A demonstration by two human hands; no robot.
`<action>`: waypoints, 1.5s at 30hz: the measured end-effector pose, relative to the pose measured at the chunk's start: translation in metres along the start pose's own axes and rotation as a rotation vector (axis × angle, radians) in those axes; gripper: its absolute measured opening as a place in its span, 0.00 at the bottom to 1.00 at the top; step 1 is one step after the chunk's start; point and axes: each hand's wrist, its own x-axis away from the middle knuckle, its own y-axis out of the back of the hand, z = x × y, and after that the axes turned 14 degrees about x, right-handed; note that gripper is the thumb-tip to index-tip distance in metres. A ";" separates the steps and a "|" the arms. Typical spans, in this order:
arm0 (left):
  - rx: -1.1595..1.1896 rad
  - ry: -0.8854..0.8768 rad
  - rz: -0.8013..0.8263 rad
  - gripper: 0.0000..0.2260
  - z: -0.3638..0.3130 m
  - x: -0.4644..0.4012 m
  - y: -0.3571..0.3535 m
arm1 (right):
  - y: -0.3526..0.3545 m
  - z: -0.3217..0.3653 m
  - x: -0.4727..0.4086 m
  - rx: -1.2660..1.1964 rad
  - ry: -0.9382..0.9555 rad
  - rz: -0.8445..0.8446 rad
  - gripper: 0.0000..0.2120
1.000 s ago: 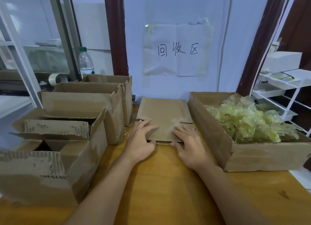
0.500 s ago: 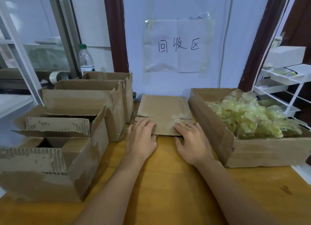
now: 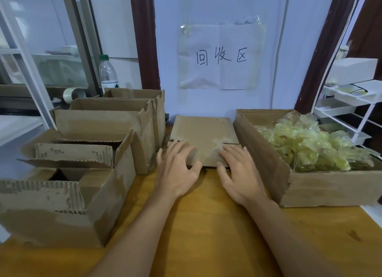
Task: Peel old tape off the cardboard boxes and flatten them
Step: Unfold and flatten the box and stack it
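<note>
Two spread hands (image 3: 177, 169) (image 3: 239, 173) touch smooth, flat brown cardboard (image 3: 203, 136).

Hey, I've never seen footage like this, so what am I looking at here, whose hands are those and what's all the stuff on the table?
There is no machine here. The picture comes from a wide-angle camera worn on a person's head, looking forward and down, so the two bare arms reaching in from the bottom are that person's own.

The left hand and the right hand lie with spread fingers on the near edge of a flattened cardboard box on the wooden table. Neither hand grips anything; they seem to press it flat.

To the left stand three open cardboard boxes, not yet flattened. To the right, a shallow box holds a heap of crumpled yellowish tape. Behind the boxes are a plastic bottle and a tape roll. A handwritten paper sign is taped to the wall.
</note>
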 end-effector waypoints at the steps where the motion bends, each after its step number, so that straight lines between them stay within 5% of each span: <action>1: -0.028 -0.027 -0.007 0.24 0.000 0.001 0.000 | 0.000 0.000 0.000 0.001 0.001 -0.015 0.27; 7: -0.135 -0.183 -0.080 0.22 -0.003 0.012 -0.002 | 0.002 -0.001 0.009 0.008 0.012 -0.151 0.17; 14: -0.147 -0.118 -0.037 0.22 -0.016 0.035 0.005 | 0.019 0.009 0.040 0.075 -0.037 -0.158 0.13; 27: -0.200 -0.011 0.239 0.25 -0.040 0.094 0.028 | 0.055 0.032 0.091 0.102 -0.078 0.070 0.20; 33: -0.241 0.022 0.251 0.25 -0.049 0.112 0.037 | 0.054 0.035 0.098 0.158 -0.019 0.250 0.26; 45: -0.263 0.056 0.232 0.24 -0.055 0.121 0.040 | 0.056 0.036 0.106 0.190 -0.060 0.279 0.26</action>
